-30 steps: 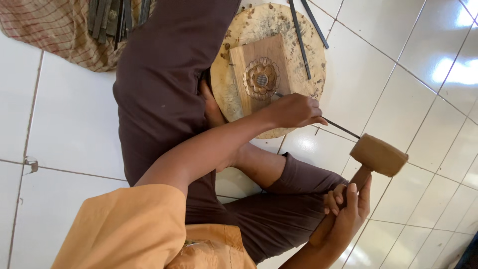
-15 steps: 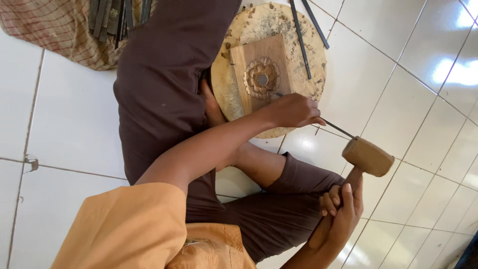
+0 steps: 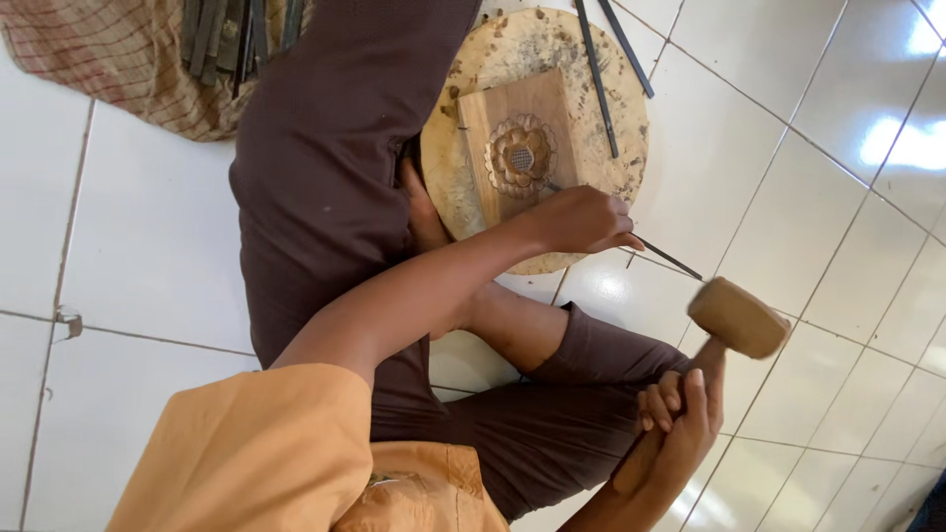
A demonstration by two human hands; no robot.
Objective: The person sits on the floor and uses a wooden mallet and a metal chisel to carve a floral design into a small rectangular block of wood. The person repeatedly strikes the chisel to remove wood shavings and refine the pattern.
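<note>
Bright daylight; strong white glare patches on glossy floor tiles [image 3: 887,148] at upper right; soft shadows under the legs; mallet [image 3: 737,317] slightly motion-blurred; picture otherwise sharp, little edge distortion.

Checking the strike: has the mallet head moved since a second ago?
Yes. The mallet head has swung toward the chisel's butt end, closing the gap, judged against the round wooden block.

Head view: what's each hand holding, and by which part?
Left hand holds the chisel mid-shaft; right hand holds the wooden mallet low on its handle.
</note>
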